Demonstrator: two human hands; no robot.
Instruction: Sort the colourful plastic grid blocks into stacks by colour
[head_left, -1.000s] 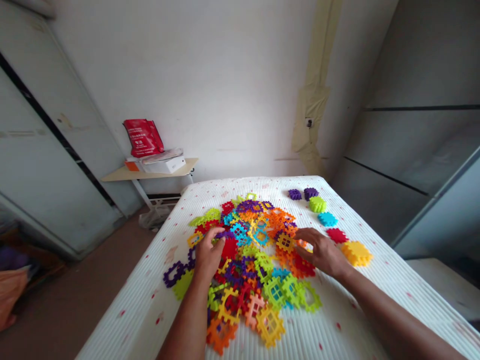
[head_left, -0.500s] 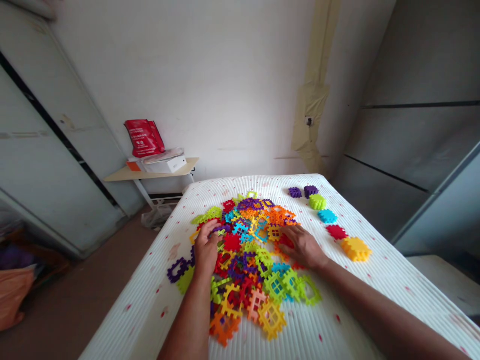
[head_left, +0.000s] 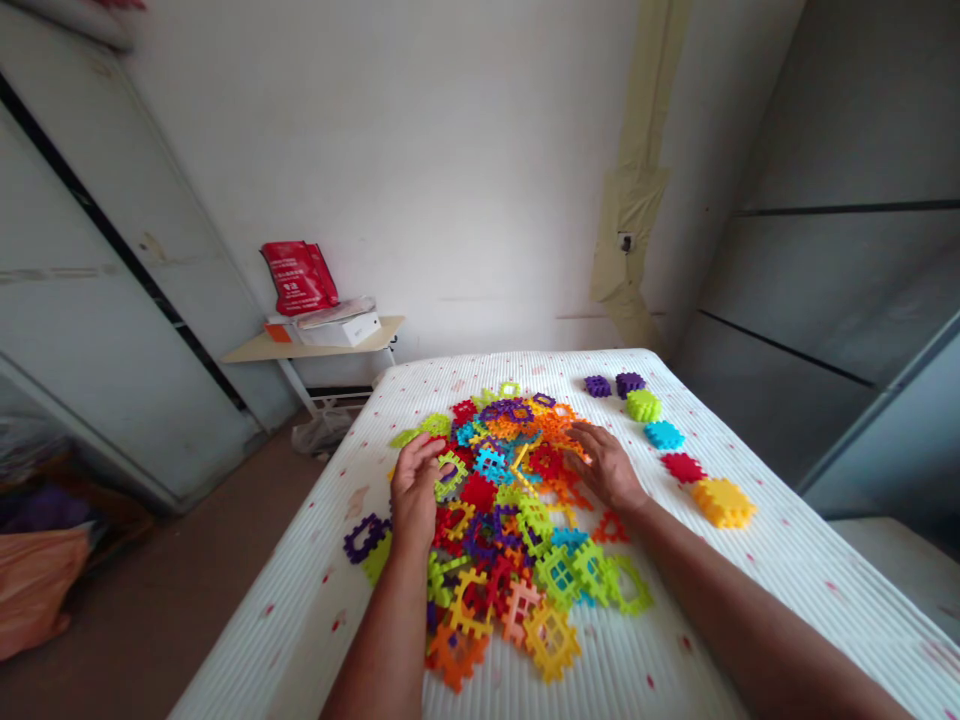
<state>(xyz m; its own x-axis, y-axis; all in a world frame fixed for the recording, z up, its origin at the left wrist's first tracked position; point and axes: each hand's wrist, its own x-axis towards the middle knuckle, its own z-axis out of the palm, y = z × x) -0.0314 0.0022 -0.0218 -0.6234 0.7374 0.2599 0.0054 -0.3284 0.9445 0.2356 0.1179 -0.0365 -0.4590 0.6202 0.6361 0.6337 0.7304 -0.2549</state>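
A heap of flat, toothed plastic tiles [head_left: 502, 500] in several colours lies on a white ribbed mattress [head_left: 675, 650]. My left hand [head_left: 415, 490] rests on the heap's left edge, fingers curled around a lime-green tile [head_left: 450, 473]. My right hand [head_left: 606, 465] lies palm down on the orange and red tiles at the heap's right side, fingers spread, holding nothing that I can see. Sorted little stacks run along the right: purple [head_left: 615, 385], green [head_left: 644, 405], blue [head_left: 664, 435], red [head_left: 682, 467] and yellow [head_left: 723, 502].
A small wooden side table [head_left: 311, 347] with a white box and a red bag [head_left: 300, 277] stands past the mattress at the back left. A grey cabinet [head_left: 90, 330] lines the left wall. Brown floor lies to the left, with an orange bag [head_left: 30, 590] on it.
Both hands have slid farther up the heap, pushing tiles about. The left hand's fingers now curl on a lime-green tile. The camera has shifted slightly.
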